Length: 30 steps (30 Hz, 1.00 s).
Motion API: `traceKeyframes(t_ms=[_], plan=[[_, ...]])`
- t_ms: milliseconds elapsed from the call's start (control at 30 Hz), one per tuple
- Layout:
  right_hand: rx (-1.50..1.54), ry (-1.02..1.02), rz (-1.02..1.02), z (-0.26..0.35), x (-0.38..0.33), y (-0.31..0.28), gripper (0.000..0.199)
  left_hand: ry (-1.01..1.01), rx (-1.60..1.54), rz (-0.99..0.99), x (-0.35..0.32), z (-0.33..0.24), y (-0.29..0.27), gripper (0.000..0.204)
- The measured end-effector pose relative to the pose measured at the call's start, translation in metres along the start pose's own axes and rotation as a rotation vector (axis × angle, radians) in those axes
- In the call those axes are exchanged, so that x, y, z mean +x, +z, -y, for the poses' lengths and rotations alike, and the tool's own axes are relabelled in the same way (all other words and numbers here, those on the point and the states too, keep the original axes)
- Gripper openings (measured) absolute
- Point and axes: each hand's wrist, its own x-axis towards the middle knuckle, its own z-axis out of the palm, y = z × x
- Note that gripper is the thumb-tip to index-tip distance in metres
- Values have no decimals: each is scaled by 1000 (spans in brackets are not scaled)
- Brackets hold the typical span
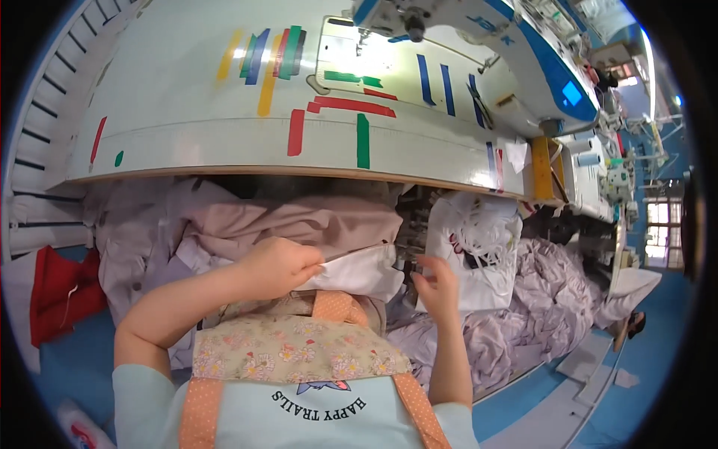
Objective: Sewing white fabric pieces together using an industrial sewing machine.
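Note:
Over my lap, just below the table edge, my left hand (288, 267) is closed on the edge of a white cloth piece (357, 271), which stretches to the right from my fingers. My right hand (437, 283) is raised beside the far end of that cloth, thumb and fingers apart, apparently holding nothing. Behind the white piece lies a dusty-pink cloth (299, 223), bunched against the table. Right of my right hand hangs a white cloth with loose threads (475, 251). Beneath my hands is a floral apron (299, 348) with orange dotted straps.
A white sewing table (202, 138) with coloured tape strips spans the front. The lit sewing machine (479, 34) stands on it at the right, with small scissors (480, 105) nearby. Crumpled lilac cloth (542, 292) is heaped to the right; red cloth (63, 295) lies left.

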Motion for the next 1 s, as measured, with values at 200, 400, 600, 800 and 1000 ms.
traceKeyframes(t_ms=[200,400,600,800,1000], plan=[[325,-387,427,115,40,37,33,118,218,-75,-6,-14,-3,12],[141,-722,51,115,35,48,20,364,397,-311,-21,-2,-1,13],[-14,-780,-16,108,29,38,20,478,436,-506,-29,21,6,16],[79,-754,-28,121,41,39,20,395,299,-541,-35,7,-12,11],[254,-669,191,153,42,-17,16,273,131,-268,-42,-49,-77,10]])
